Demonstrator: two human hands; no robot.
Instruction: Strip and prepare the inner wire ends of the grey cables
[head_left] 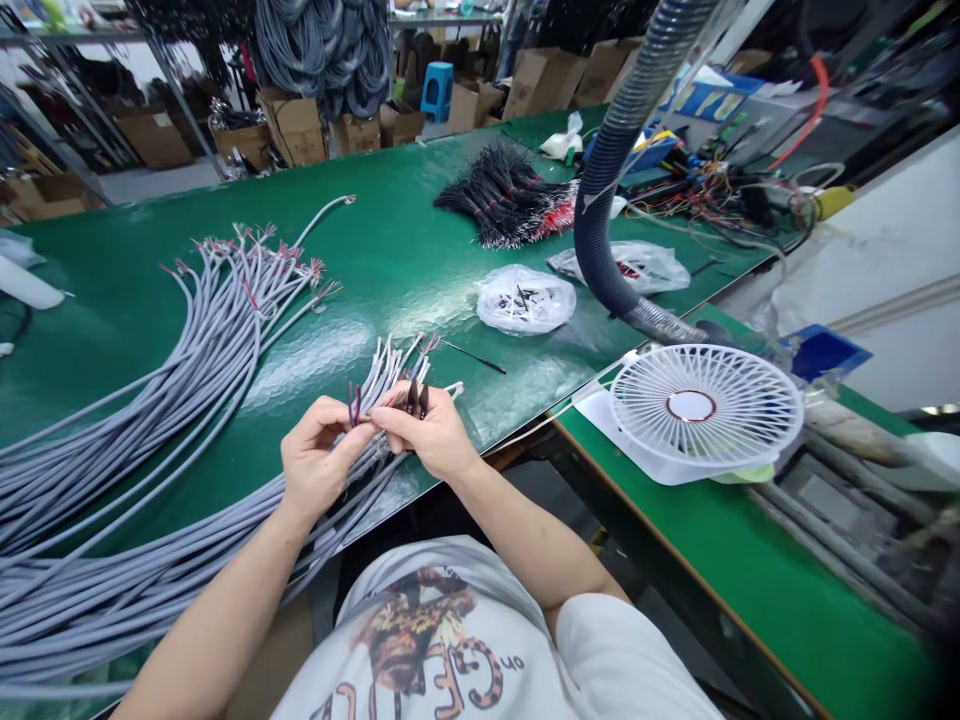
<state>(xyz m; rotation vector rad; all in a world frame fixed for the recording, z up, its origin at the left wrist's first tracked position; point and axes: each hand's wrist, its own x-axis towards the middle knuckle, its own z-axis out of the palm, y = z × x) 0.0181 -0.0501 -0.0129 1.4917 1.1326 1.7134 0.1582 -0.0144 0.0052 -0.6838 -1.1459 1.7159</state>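
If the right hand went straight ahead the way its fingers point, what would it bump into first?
Most likely the left hand. It's just ahead of the right hand, with thin dark wires sticking up from its pinch. They're so close I can't tell whether the two hands touch.

Beyond the green worktop (pixel 390 220) before you, cardboard boxes (pixel 544 85) stand near a blue stool (pixel 436 90). Pale floor (pixel 165 180) shows to your left; light glares off the glossy worktop.
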